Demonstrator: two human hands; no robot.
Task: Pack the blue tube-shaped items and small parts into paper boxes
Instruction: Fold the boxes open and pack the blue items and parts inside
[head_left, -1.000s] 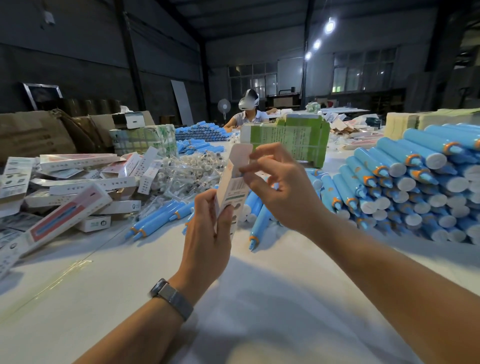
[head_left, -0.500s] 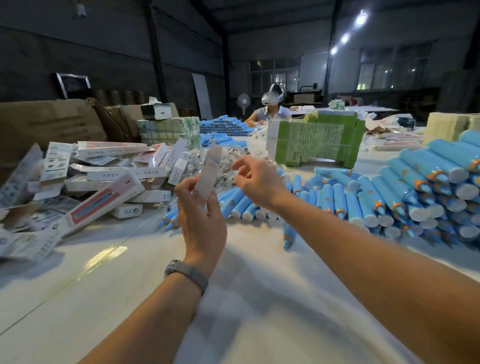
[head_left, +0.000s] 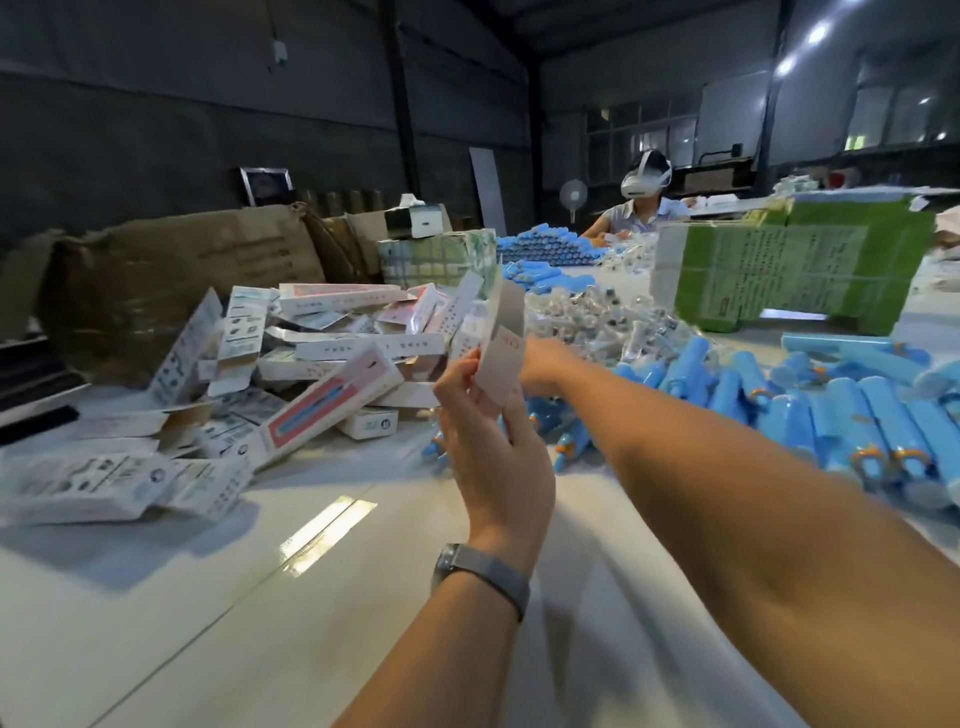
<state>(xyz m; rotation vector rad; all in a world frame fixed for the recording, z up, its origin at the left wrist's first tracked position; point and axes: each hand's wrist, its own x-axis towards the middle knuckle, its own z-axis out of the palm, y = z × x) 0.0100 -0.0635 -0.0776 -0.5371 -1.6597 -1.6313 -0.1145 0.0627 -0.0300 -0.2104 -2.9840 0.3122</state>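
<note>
- Paper boxes (head_left: 322, 374) heaped at the counter (head_left: 218, 597) left edge.
- Tubes (head_left: 831, 410) piled toward the right edge.
- Small parts (head_left: 602, 322) behind the tubes, between both piles.

Blue tubes (head_left: 841, 415) with orange collars; green cartons (head_left: 810, 260).

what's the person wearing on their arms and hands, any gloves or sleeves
No gloves: the left hand and right hand are bare, and both forearms show no sleeves. The left wrist carries a watch on a grey band; the right arm shows nothing worn.
</note>
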